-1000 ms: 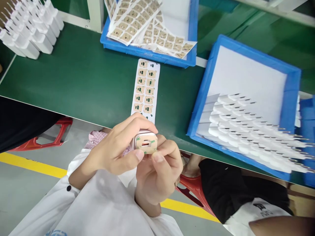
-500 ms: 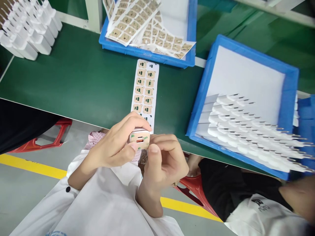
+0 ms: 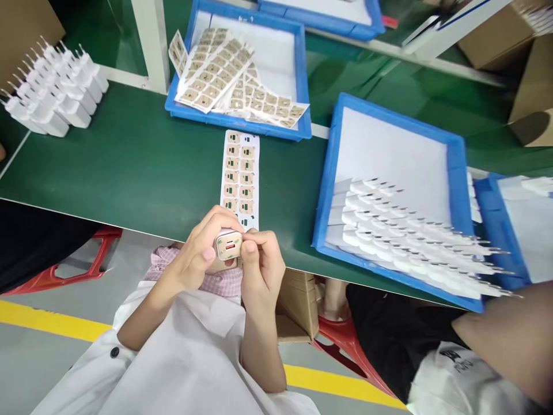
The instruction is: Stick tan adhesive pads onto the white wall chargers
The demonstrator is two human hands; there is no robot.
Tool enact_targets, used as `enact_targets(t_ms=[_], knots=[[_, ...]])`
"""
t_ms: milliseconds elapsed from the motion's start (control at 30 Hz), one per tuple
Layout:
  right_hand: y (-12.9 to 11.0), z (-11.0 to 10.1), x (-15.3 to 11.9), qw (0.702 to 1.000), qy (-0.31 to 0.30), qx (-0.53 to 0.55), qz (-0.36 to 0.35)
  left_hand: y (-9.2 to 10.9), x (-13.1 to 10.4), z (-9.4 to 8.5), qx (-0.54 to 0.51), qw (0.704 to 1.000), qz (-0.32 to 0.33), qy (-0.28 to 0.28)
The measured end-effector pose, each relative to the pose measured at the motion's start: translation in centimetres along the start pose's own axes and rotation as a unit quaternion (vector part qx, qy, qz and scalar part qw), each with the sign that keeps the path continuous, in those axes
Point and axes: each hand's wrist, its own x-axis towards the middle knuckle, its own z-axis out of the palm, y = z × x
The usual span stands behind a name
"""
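Note:
Over the front edge of the bench, my left hand point(image 3: 199, 249) is wrapped round a white charger point(image 3: 228, 244), its port face turned up. That face carries a tan sticker with green marks, and a small red-orange port shows in it. My right hand point(image 3: 262, 265) touches the charger's right edge with thumb and forefinger pinched together; whether something thin is between them is too small to tell. Just beyond the hands lies a white sheet of tan stickers point(image 3: 239, 184), its near end partly behind my fingers.
A blue tray point(image 3: 242, 121) behind holds more sticker sheets. White chargers with upright prongs point(image 3: 71, 106) stand at the left. Another blue tray point(image 3: 334, 150) at the right holds rows of chargers. A co-worker's arm point(image 3: 510, 328) is at the lower right.
The view has shifted, showing more of the back of the bench. My right hand has come closer in to the charger and its fingers have turned. My left thumb has lifted off the sticker face.

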Motion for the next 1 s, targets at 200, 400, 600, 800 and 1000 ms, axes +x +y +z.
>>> enact_targets(t_ms=[200,400,600,800,1000], knots=[[-0.7,0.2,1.2,0.998,-0.022,-0.031,0.040,0.5,0.4,0.6,0.081,0.995,0.053,-0.003],[-0.6,0.2,1.4,0.996,-0.074,0.016,0.056,0.3,0.3,0.7,0.075,0.994,0.073,0.022],[-0.6,0.6,2.2,0.996,-0.071,0.005,0.060,-0.4,0.1,0.2,0.078,0.997,0.024,0.019],[-1.1,0.9,2.6,0.995,-0.066,-0.035,0.064,-0.6,0.4,0.2,0.087,0.996,0.013,0.024],[1.2,0.4,2.1,0.978,-0.062,0.129,0.153,-0.9,0.3,0.1,0.043,0.998,-0.013,0.047]])
